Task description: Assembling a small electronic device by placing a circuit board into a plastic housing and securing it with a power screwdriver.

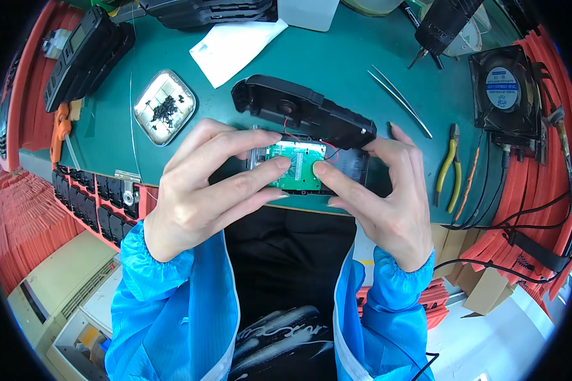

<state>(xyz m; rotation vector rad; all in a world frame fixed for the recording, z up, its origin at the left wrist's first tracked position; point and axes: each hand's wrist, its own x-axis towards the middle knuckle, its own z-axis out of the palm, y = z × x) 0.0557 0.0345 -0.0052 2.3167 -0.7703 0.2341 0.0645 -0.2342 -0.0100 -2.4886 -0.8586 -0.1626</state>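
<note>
A small green circuit board (303,168) lies in one half of an opened black plastic device housing (353,168) at the front edge of the table. My left hand (194,184) grips the housing's left side, its fingertips pressing on the board. From the right, my right hand (394,197) holds the other side, with one fingertip on the board's right edge. The black cover half (305,111) stands tilted behind the board, close to my right fingers. Thin red wires (288,129) run between cover and board. Fingers hide parts of the housing.
A dish of tiny black screws (165,111) and a white sheet (232,51) lie at far left. Tweezers (400,101), yellow-handled pliers (450,168) and a fan (505,89) are on the right. A black electric screwdriver (445,25) hangs at the back; black cables (521,222) trail at right.
</note>
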